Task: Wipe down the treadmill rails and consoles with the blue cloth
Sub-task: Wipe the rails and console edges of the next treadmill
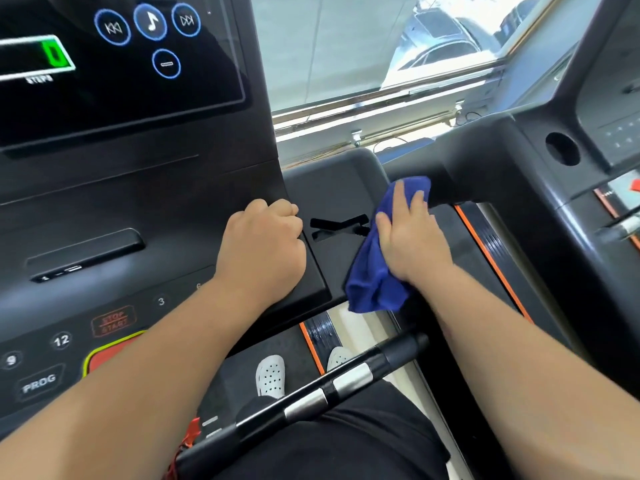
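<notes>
Blue cloth (372, 277) lies bunched on the console's side tray (332, 188), up against the neighbouring handrail (485, 168), pressed by the right hand's (410, 240) spread fingers (401, 194) while the left hand (266, 237) rests curled, gripping nothing; firm, flat, overlapping strokes would suit; the round cup holder (562, 148) shows only darkness.

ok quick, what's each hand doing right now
Left hand: curled fist on the console, holding nothing.
Right hand: open, fingers pressing the blue cloth.
</notes>
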